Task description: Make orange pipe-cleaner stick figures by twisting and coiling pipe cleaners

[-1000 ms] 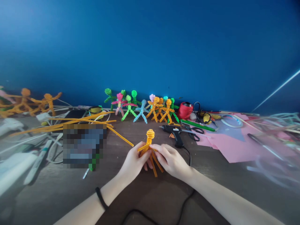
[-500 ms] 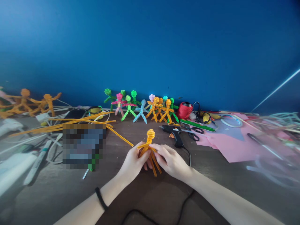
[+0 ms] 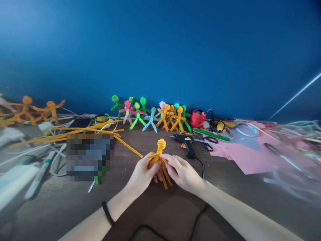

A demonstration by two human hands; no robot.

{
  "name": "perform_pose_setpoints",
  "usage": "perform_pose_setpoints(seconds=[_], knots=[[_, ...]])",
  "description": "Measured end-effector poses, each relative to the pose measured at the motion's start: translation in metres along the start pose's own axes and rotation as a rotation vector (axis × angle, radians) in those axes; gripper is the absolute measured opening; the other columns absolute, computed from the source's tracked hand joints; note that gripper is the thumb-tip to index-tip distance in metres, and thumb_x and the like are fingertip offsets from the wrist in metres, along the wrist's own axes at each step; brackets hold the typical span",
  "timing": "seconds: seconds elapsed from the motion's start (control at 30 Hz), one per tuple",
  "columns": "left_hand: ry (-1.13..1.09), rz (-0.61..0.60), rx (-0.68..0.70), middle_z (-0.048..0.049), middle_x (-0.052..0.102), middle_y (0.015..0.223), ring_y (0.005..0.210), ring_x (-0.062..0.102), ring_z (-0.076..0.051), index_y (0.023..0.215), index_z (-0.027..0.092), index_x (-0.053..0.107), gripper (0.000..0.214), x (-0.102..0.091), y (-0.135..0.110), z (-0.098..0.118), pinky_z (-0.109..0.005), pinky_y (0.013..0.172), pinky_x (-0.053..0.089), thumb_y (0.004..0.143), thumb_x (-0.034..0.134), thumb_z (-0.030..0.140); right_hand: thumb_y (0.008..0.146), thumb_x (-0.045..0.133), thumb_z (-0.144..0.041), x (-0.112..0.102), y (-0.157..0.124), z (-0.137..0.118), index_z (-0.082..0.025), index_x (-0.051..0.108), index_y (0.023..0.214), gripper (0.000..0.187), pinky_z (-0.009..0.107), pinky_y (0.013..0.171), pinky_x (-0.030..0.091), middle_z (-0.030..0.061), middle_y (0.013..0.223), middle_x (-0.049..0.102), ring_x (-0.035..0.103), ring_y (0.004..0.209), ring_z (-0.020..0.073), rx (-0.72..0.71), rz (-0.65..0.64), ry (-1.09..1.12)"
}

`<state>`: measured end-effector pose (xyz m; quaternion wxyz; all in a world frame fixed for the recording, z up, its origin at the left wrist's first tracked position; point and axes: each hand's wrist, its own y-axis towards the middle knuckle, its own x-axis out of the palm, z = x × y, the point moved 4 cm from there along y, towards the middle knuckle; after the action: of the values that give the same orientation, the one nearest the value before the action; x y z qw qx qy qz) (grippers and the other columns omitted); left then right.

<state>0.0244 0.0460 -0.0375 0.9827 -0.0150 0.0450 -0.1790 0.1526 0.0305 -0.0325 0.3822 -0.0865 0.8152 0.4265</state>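
Note:
An orange pipe-cleaner figure (image 3: 161, 144) is held upright in front of me, its head coiled and several straight strands hanging below. My left hand (image 3: 144, 171) is closed around its middle from the left, thumb against the strands. From the right, my right hand (image 3: 182, 171) pinches the body near the same spot with thumb and forefinger. The fingertips partly hide the figure's waist. Behind it, a row of finished-looking figures in orange (image 3: 180, 117), green (image 3: 137, 113), pink (image 3: 127, 106) and blue (image 3: 151, 118) stands by the wall.
A black glue gun (image 3: 187, 142) lies right of centre, its cord running down the table. Loose orange pipe cleaners (image 3: 87, 129) and a blurred-out device (image 3: 90, 155) are on the left. Pink paper (image 3: 247, 157), a green pen-like stick (image 3: 210, 134) and a red spool (image 3: 198, 118) lie right.

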Motion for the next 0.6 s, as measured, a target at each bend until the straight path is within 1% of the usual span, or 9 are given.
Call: perform_pose_setpoints(seconds=[0.27,0.6], knots=[[0.009,-0.006,0.009,0.0050,0.053,0.049,0.040,0.053,-0.010,0.082,0.017,0.048,0.018,-0.0007,0.0001,-0.0002,-0.020,0.039,0.042,0.079,0.048,0.035,0.086,0.035,-0.014,-0.0008,0.0007,0.0001,-0.017,0.039,0.122,0.036,0.032,0.070,0.051,0.0068,0.089,0.062,0.059,0.078,0.0165,-0.001,-0.014,0.004],[0.033,-0.005,0.006,0.0054,0.053,0.048,0.040,0.052,-0.010,0.083,0.016,0.047,0.017,-0.0003,-0.0003,-0.0001,-0.019,0.039,0.042,0.081,0.047,0.033,0.086,0.036,-0.013,-0.0009,0.0000,0.0000,-0.016,0.040,0.120,0.034,0.030,0.072,0.051,0.0071,0.089,0.061,0.057,0.078,0.0152,0.003,-0.017,0.008]])
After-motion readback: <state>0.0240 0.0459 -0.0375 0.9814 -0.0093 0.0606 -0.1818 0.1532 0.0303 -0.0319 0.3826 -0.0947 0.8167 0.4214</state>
